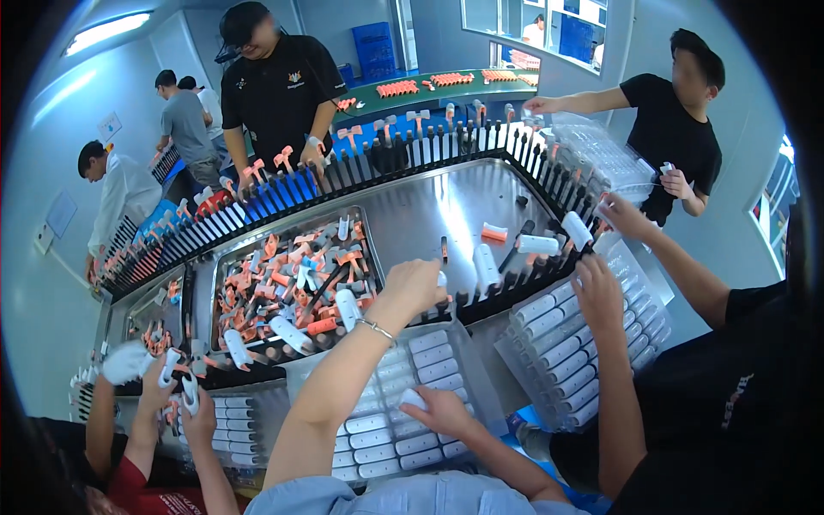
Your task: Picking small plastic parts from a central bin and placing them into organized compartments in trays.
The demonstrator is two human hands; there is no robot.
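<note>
We see our right hand [442, 414] over a clear plastic tray [296, 371], its grip clamped on a white shell [414, 398] that lies at the fingertips, toward ten o'clock of the palm. Rows of white oval shells [437, 371] fill the tray beneath, spreading from nine round to twelve o'clock of that hand. Our left hand [412, 287], above a wrist with a metal bracelet [376, 330], reaches past the tray's far edge, at about eleven o'clock of the right hand. Its fingers are curled and their tips mostly hidden; a sliver of white shows at three o'clock, but we cannot tell whether the grip is clamped on it. At nine o'clock of this hand, a metal pan [371, 245] carries a heap of orange, black and white parts [283, 279]. The bare metal surface [421, 210] stretches toward twelve o'clock, with an orange piece [493, 233] at two o'clock and a white shell piece [487, 266] between two and three. Beyond runs a black rail of upright pegs [549, 193]. At two o'clock of our right hand, a co-worker's hand [601, 292] is over a second shell-filled tray.
</note>
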